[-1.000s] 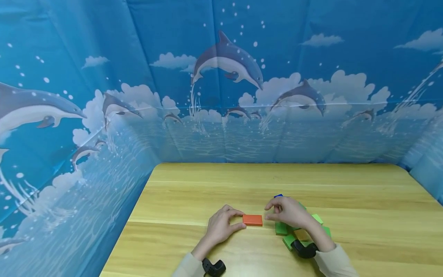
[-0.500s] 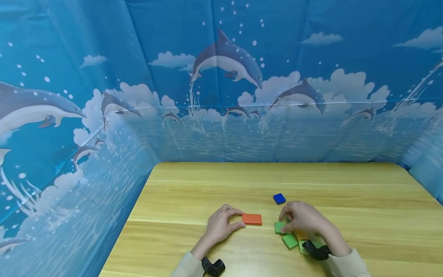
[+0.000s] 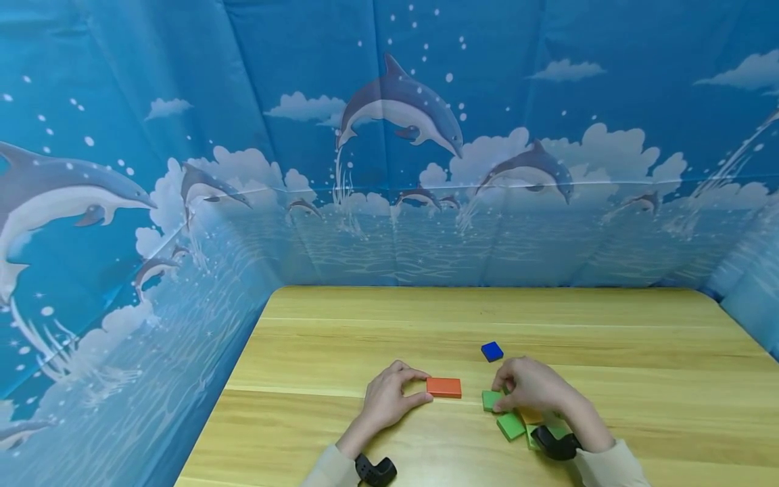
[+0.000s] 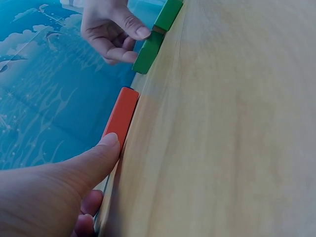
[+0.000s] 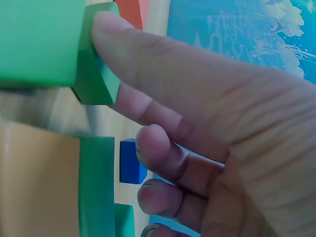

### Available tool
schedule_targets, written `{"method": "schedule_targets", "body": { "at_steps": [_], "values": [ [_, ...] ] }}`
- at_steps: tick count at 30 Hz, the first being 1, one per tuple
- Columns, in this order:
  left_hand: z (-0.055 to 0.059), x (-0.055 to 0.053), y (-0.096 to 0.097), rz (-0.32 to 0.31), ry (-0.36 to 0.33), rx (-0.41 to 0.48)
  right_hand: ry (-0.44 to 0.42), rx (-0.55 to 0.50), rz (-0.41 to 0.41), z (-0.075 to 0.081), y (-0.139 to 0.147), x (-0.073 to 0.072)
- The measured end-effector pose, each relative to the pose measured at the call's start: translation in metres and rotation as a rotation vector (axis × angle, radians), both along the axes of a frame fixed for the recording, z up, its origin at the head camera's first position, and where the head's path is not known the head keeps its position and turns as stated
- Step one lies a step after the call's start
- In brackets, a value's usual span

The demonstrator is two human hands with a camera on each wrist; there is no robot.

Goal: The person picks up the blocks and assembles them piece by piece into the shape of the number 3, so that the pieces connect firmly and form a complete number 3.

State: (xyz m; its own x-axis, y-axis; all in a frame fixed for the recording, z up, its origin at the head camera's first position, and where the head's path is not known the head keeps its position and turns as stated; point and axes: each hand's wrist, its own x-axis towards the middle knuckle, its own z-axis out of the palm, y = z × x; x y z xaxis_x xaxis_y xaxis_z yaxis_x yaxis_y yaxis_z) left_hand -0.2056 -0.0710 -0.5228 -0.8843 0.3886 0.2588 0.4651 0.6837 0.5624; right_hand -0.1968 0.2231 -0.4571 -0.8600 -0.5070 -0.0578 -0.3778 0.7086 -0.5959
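A flat red block (image 3: 443,387) lies on the table, its left end between the thumb and forefinger of my left hand (image 3: 386,400). In the left wrist view the thumb presses along the side of that block. To the right, my right hand (image 3: 540,387) pinches a green block (image 3: 489,400) between thumb and forefinger. The right wrist view shows the thumb against this green block (image 5: 94,74), with the other fingers curled loosely beside it. Another green block (image 3: 510,427) lies just in front, and an orange block (image 3: 529,414) is partly covered by the right hand.
A small blue block (image 3: 491,351) lies behind the right hand. More green blocks sit under the right wrist, partly hidden by its black wrist device (image 3: 555,443). The wooden table (image 3: 341,325) backs onto a blue dolphin-print curtain (image 3: 395,250).
My right hand has moved right and down from beside the red block to the green blocks, uncovering the blue block, and now pinches a green one. The left hand stays on the red block.
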Motion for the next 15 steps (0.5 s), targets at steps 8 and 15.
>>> {"method": "schedule_targets", "body": {
  "at_steps": [8, 15],
  "values": [
    [-0.001, 0.0, 0.0, 0.0, 0.0, -0.001, 0.045, -0.003, -0.016, -0.003, -0.008, -0.001],
    [0.0, 0.0, 0.001, 0.005, -0.016, 0.002, 0.105, 0.0, -0.035, -0.005, -0.015, -0.002]
  ]
}}
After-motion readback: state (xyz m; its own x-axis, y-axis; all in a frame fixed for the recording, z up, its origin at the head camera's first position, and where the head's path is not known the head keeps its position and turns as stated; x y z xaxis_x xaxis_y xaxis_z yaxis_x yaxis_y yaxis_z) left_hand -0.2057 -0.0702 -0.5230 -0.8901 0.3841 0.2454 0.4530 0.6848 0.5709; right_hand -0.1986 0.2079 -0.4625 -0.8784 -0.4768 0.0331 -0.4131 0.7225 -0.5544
